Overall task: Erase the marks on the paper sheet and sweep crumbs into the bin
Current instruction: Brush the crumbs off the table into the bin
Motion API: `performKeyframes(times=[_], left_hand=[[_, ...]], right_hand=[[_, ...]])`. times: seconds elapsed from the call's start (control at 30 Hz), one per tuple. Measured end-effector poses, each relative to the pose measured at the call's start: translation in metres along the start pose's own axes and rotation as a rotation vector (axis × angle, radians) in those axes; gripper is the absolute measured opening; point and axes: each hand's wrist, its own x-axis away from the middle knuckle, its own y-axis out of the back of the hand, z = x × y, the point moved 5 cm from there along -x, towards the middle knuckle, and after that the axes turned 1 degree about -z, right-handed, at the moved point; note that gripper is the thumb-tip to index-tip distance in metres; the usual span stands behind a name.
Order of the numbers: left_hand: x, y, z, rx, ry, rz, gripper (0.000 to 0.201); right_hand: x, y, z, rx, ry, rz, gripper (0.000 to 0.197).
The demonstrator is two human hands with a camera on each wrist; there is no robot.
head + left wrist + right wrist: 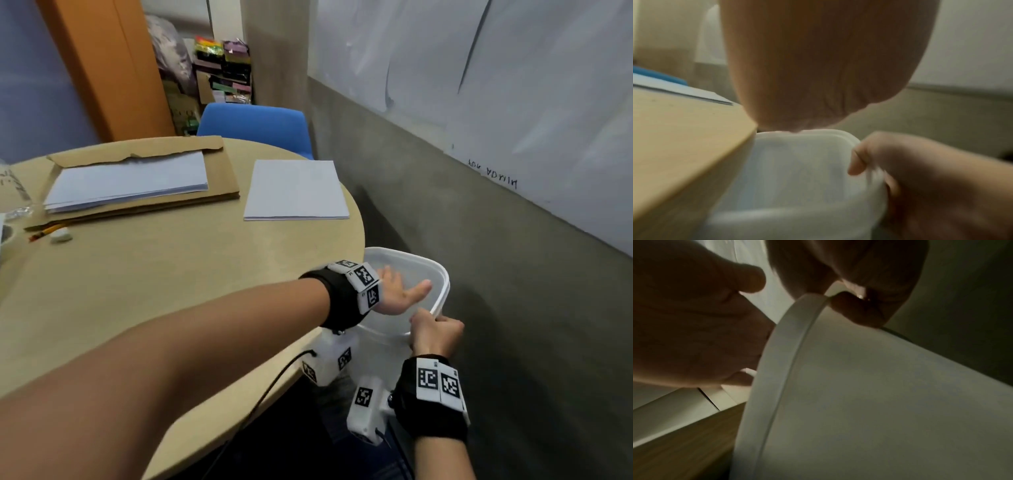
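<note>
A white translucent plastic bin hangs just beyond the round table's right edge, its rim level with the tabletop. My right hand grips the bin's near rim, thumb and fingers curled over it. My left hand reaches past the table edge over the bin's mouth, fingers straight and held together, holding nothing. A white paper sheet lies flat near the table's far right edge. Any marks or crumbs are too small to see.
A stack of white paper lies on flattened brown cardboard at the back left. A white eraser and a pencil lie at the table's left. A blue chair stands behind the table, a grey wall to the right.
</note>
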Motion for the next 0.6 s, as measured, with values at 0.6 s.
performKeyframes(times=[0.6], left_hand=[[0.011,0.011,0.023,-0.154,-0.011,0.125,0.061]], right_hand=[[-0.003,0.000,-0.001,-0.128,0.018,0.044,0.058]])
